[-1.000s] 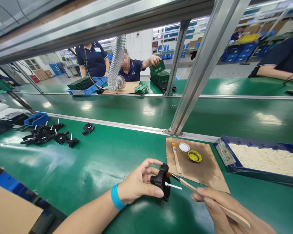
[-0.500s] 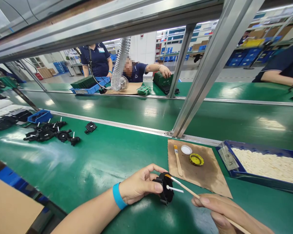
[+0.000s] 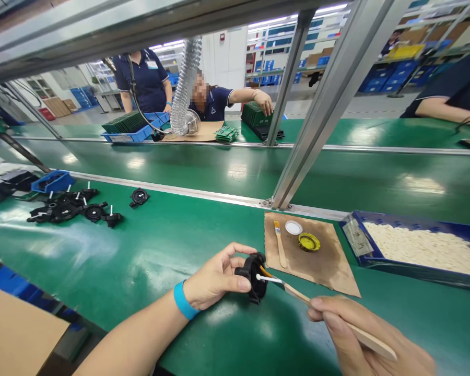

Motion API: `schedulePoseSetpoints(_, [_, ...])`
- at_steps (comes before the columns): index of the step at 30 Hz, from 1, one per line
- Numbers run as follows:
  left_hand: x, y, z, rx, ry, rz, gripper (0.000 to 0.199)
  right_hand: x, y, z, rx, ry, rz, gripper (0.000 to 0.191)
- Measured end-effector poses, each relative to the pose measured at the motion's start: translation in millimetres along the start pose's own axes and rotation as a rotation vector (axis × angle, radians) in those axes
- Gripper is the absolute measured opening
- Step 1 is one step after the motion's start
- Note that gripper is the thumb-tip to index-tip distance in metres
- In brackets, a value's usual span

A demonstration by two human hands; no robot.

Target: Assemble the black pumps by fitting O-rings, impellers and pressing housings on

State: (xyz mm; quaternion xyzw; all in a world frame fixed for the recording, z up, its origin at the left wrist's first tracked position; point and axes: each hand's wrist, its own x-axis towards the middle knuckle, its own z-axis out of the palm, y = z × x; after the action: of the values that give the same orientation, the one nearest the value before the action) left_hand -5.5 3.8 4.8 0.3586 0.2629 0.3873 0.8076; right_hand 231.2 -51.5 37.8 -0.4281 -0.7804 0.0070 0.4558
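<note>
My left hand (image 3: 223,274), with a blue band at the wrist, grips a round black plastic housing (image 3: 253,287) by its edge. A white pin (image 3: 270,279) sticks out from the middle of the housing, toward the right. In my right hand (image 3: 360,334) is a thin wooden-handled brush (image 3: 297,295), held like a pen. Its orange bristles reach inside the housing's rim, and the exact contact is partly hidden. Behind the hands, a brown cardboard sheet (image 3: 325,277) carries another brush (image 3: 280,245), a white lid (image 3: 293,227) and a yellow dish (image 3: 309,242) with dark residue.
Several similar black housings (image 3: 66,210) lie at the left, near a blue bin (image 3: 53,181); a single housing (image 3: 140,196) sits apart. At right stands a blue tray (image 3: 407,277) of pale small pieces. A metal post (image 3: 317,115) rises behind the cardboard. Co-workers are across the bench.
The brush has moved from the housing's upper rim to lower inside it, and its handle has turned in my right hand. My view has shifted slightly, so everything sits higher in the picture.
</note>
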Motion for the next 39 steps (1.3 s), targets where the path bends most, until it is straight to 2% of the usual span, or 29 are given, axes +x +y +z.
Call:
schedulePoseSetpoints(6, [-1,-1,-1.9,0.02,0.032,0.023,0.073,7,-8,-3,0.065,-0.002,0.072,0.017])
schedulePoseSetpoints(10, [-1,-1,-0.4,0.021,0.038,0.026,0.073,8,-8,-4,0.002,-0.03,0.09,0.015])
schedulePoseSetpoints(15, [-2,0,0.8,0.046,0.019,-0.012,0.074,5,-5,-1,-0.079,0.048,-0.024,0.017])
schedulePoseSetpoints(19, [-3,0,0.4,0.052,-0.012,-0.054,0.073,5,-2,1,-0.01,0.006,-0.063,0.013])
schedulePoseSetpoints(24, [-3,2,-0.1,0.059,-0.001,-0.032,0.073,6,-2,-1,0.034,0.0,-0.075,0.014])
schedulePoseSetpoints(27, [-2,2,-0.6,0.077,0.006,0.0,0.074,4,-4,-4,0.015,-0.026,-0.01,0.015])
schedulePoseSetpoints(30, [-2,3,-0.5,0.094,-0.003,0.01,0.074,3,-10,-4,0.105,-0.037,0.12,0.016])
schedulePoseSetpoints(35, [-3,3,2.3,0.11,-0.025,-0.011,0.074,6,-25,6,0.318,0.109,0.458,0.034])
schedulePoseSetpoints(37, [-3,3,3.3,0.113,-0.015,-0.012,0.075,6,-28,9,0.274,0.14,0.49,0.037])
schedulePoseSetpoints(39, [-4,3,3.6,0.113,-0.009,-0.013,0.075,5,-26,8,0.188,0.147,0.424,0.033])
